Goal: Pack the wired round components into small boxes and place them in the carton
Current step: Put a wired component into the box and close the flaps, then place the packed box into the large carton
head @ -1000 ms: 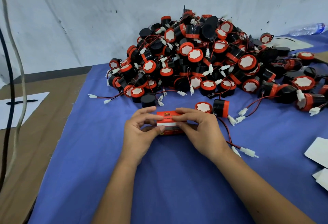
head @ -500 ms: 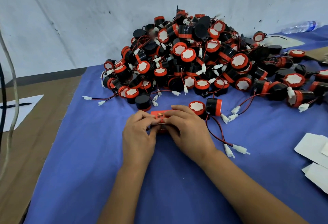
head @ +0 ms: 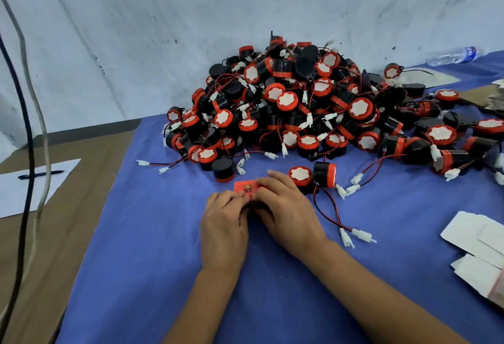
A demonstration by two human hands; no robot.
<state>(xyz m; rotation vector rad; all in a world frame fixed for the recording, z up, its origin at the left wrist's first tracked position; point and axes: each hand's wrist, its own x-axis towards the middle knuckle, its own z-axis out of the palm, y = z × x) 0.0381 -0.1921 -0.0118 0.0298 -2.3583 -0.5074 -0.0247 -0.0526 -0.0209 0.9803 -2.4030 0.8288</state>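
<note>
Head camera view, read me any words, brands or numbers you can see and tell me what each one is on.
"ST": black letters on the small red cardboard box held between the left hand and right hand.
Small yellow and black logo above "ST" on that box: too small to read.
Blue label on the clear plastic water bottle: blurred, unreadable.
White round faces of the red and black wired components: no print visible.

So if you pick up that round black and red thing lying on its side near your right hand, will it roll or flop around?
Probably a bit of both. The round part lies on its curved side, so a nudge could roll it. Its thin red and black wires trail loosely across the cloth, so they would likely dangle and swing, plug last. It looks like hard plastic, so probably stiff and light.
</note>
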